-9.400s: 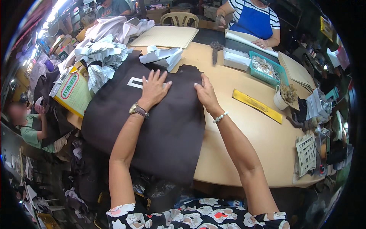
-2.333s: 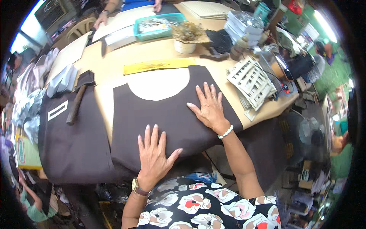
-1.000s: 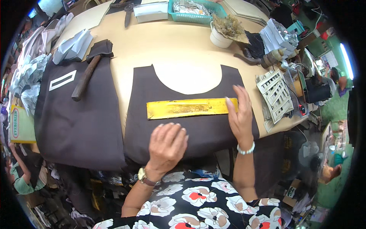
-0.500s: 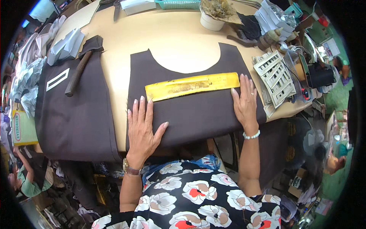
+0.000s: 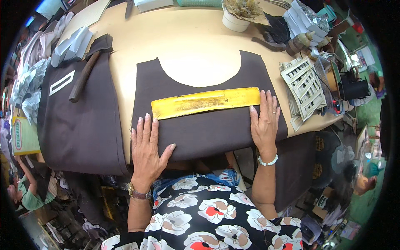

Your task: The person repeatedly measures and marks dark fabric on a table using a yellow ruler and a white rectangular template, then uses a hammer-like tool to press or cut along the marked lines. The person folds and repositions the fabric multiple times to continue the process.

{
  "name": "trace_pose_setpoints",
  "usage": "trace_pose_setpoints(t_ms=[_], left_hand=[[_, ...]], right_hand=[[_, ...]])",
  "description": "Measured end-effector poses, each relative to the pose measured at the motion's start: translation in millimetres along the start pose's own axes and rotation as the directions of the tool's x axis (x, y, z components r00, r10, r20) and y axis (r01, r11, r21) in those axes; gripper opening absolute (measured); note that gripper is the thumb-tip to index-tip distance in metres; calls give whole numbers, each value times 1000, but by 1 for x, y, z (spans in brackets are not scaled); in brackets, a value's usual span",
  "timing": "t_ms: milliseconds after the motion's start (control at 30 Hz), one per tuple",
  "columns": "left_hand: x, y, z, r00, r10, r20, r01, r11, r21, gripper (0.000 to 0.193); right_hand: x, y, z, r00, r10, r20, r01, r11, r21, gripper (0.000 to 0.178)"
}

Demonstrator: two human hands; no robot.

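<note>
A dark brown cut fabric piece (image 5: 200,137) with a scooped neckline lies on the table, its lower part hanging over the near edge. Across it rests a long yellow strip (image 5: 204,102), worn and stained along its middle. My left hand (image 5: 148,148) lies flat on the cloth, its fingertips just below the strip's left end. At the strip's right end, my right hand (image 5: 265,123) also presses flat on the cloth, fingers stretched out. Neither hand grips anything.
Left lies another dark fabric piece (image 5: 83,133) with a hammer (image 5: 85,77) and a white rectangular frame (image 5: 62,83) on it. Pale slotted templates (image 5: 306,85) are stacked at right. Farther back stands a white pot (image 5: 235,21). A person (image 5: 31,189) is at lower left.
The cloth and the yellow strip have shifted slightly toward me and to the left, with both hands moving along on them. Both hands stay flat.
</note>
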State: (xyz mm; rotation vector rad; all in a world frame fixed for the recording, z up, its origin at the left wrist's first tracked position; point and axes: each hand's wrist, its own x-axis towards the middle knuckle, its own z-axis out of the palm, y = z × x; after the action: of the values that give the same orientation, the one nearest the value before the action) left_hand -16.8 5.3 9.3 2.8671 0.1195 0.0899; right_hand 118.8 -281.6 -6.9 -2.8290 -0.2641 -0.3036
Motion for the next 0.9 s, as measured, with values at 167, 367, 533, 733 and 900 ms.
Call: trace_pose_setpoints(t_ms=[167, 367, 533, 733, 900], left_hand=[[1, -4, 2, 999, -3, -32, 2, 1000, -23, 78], [3, -4, 0, 994, -8, -107, -3, 995, -101, 75], [13, 6, 5, 963, -88, -256, 44, 984, -172, 66], [20, 9, 13, 930, -170, -326, 82, 960, -267, 49], [21, 7, 14, 945, -155, -288, 79, 962, -259, 37]], right_hand=[[2, -3, 1, 1000, 3, 9, -3, 1000, 29, 54], [1, -2, -5, 991, 19, -135, 14, 970, 243, 42], [-1, -1, -6, 977, 118, -178, -38, 915, 401, 33], [-2, 4, -4, 977, 174, -125, -70, 810, 582, 32], [-1, 4, -8, 990, 82, -118, -16, 879, 476, 29]])
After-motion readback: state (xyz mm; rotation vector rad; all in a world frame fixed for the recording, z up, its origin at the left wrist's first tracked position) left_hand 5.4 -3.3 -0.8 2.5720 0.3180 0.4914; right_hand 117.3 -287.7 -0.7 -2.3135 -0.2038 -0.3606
